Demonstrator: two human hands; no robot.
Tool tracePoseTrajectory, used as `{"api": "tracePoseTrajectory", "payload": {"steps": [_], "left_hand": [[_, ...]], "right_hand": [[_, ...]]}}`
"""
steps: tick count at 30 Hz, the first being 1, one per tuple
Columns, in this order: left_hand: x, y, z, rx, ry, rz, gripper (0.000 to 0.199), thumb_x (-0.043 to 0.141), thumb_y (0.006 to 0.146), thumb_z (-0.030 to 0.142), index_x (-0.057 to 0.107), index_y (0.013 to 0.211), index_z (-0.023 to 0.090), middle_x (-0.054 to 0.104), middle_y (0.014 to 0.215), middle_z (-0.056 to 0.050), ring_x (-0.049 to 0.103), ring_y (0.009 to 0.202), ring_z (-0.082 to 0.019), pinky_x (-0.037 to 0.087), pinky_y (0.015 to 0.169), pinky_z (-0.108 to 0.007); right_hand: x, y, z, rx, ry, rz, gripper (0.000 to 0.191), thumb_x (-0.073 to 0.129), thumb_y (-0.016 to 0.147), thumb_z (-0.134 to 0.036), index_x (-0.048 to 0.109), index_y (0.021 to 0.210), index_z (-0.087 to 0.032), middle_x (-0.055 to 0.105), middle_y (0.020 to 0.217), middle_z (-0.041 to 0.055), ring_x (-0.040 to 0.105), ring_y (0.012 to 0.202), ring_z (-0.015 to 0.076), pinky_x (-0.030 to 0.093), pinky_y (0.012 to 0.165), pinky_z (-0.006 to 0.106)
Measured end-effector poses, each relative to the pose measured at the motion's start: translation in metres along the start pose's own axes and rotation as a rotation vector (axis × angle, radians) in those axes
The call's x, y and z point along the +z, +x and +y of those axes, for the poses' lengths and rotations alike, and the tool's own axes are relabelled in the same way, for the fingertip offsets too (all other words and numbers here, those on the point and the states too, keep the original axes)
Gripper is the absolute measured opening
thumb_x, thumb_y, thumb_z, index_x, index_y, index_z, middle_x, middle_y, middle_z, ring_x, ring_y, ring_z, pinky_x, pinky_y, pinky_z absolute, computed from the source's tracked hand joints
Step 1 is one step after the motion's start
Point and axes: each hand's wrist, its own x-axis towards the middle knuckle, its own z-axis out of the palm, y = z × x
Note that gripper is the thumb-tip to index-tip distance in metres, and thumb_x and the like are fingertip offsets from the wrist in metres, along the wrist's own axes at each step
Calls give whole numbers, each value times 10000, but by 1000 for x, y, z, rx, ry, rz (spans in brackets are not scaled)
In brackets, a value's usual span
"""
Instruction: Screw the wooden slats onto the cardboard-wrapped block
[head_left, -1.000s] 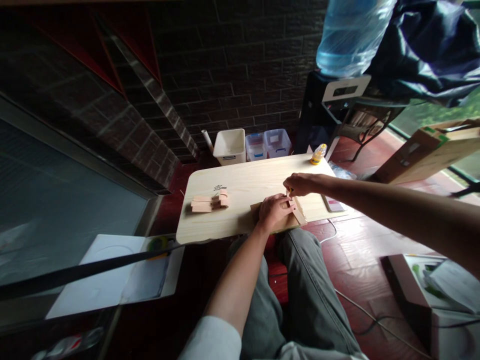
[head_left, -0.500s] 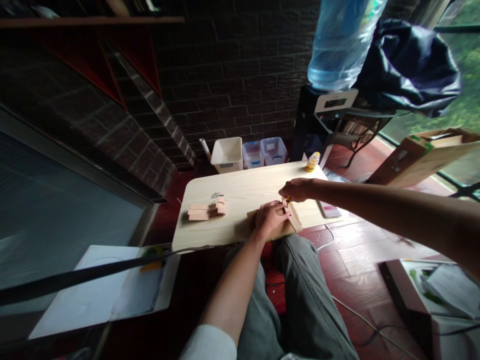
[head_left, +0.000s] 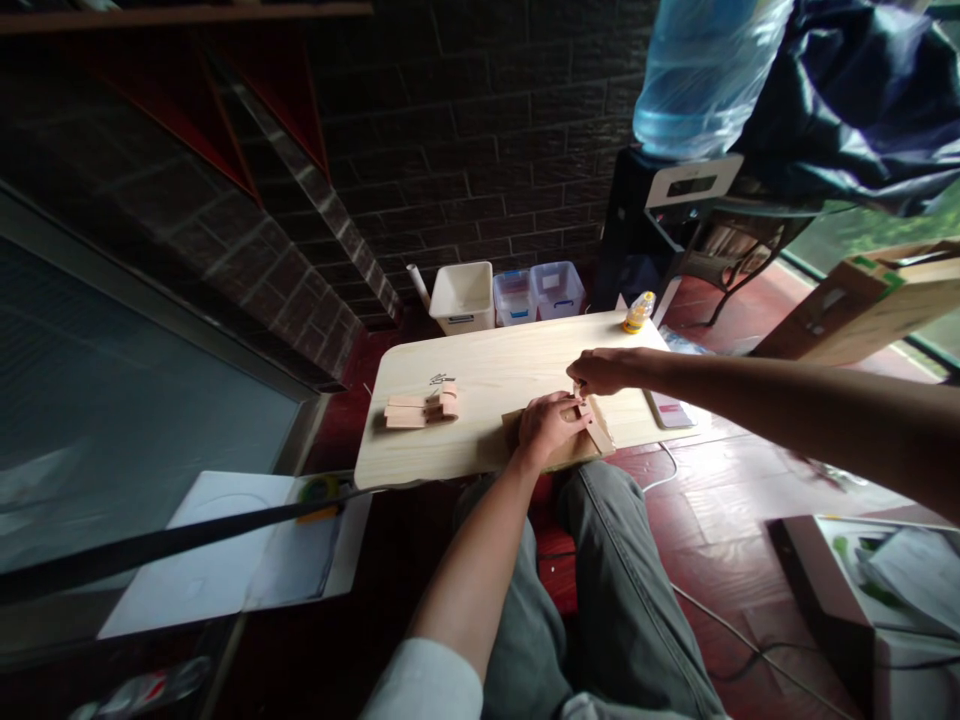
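Flat brown board (head_left: 571,453) at a pale wooden table's (head_left: 487,365) near edge, narrow wooden strip (head_left: 598,431) along its right side, left hand (head_left: 549,424) spread over both, right hand (head_left: 598,371) fisted around a mostly hidden tool (head_left: 577,389) just beyond.

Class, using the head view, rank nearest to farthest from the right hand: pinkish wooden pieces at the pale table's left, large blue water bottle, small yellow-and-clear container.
1. Small yellow-and-clear container: beyond the right hand, on the pale table.
2. Pinkish wooden pieces: table's left side.
3. Large blue water bottle: behind, atop the black dispenser.
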Motion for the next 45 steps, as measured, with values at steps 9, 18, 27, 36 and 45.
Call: {"api": "tracePoseTrajectory", "payload": {"steps": [9, 18, 27, 36, 45], "left_hand": [[-6, 1, 5, -10, 32, -27, 260, 807, 890, 487, 826, 1092, 324, 784, 1236, -3, 738, 1082, -214, 554, 1026, -330], [-6, 0, 3, -3, 31, -37, 297, 800, 895, 492, 810, 1154, 348, 774, 1275, 8, 725, 1132, -218, 545, 1041, -340], [-2, -1, -1, 12, 39, -39, 305, 782, 908, 506, 803, 1171, 350, 778, 1260, 0, 729, 1115, -222, 535, 1048, -346], [-5, -2, 0, 4, 48, -43, 301, 774, 915, 503, 800, 1174, 351, 781, 1250, 7, 723, 1116, -222, 530, 1045, -350], [-4, -1, 0, 2, 35, -44, 302, 786, 902, 511, 802, 1161, 357, 780, 1260, 10, 726, 1128, -221, 538, 1038, -348]], "right_hand": [[5, -8, -10, 25, 5, 3, 385, 634, 963, -231, 692, 1292, -39, 763, 1214, 266, 764, 1066, 325, 521, 765, 330], [0, -17, -8, -27, -8, -7, 294, 616, 941, -162, 744, 1202, -118, 800, 1105, 186, 758, 951, 274, 477, 727, 311], [8, -12, -3, 10, 29, 30, 286, 607, 964, -243, 745, 1193, -141, 796, 1131, 166, 756, 973, 272, 436, 697, 300], [14, -8, -1, 26, 36, 30, 328, 613, 966, -254, 738, 1248, -141, 792, 1193, 165, 758, 1025, 270, 469, 750, 295], [14, -9, 7, -36, 19, 48, 327, 642, 907, -178, 740, 1218, -202, 808, 1130, 109, 752, 926, 234, 425, 687, 283]]}}
